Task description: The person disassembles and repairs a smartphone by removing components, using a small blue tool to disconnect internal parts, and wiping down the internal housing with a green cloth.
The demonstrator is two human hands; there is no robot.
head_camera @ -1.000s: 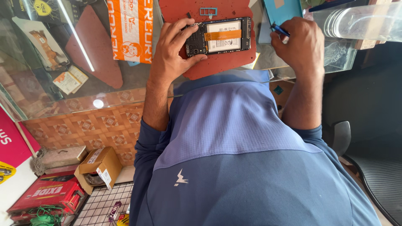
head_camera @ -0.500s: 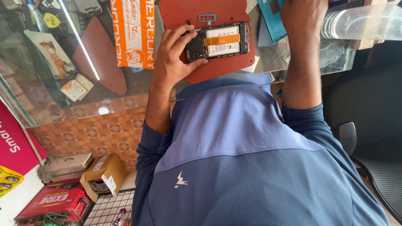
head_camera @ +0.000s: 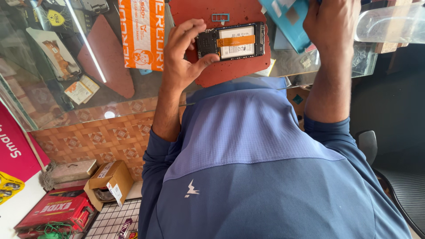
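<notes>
Glass-topped counter (head_camera: 110, 102) carries a rust-red work mat (head_camera: 230, 73) that cushions the opened black phone with its orange ribbon cable (head_camera: 232, 40). Left hand (head_camera: 179, 55) grasps the phone's end, steadying it; right hand (head_camera: 330, 24) reaches toward turquoise packets (head_camera: 287, 20), grip unclear.

Pretty cramped on this glass counter (head_camera: 133, 95). Opened phone (head_camera: 232, 41) sitting on the red mat (head_camera: 230, 71) near the counter's near edge, boxed in by the left hand (head_camera: 183, 57) on one side. Orange package (head_camera: 142, 33) parked just beside that hand, blocking the way further along the counter. Right hand (head_camera: 332, 26) over by a teal case (head_camera: 287, 17), clear plastic container (head_camera: 392, 22) right beside it toward the counter's right end. Bit of open glass between the mat's right edge and the teal case, plus a bare strip along the near edge left of the mat.
</notes>
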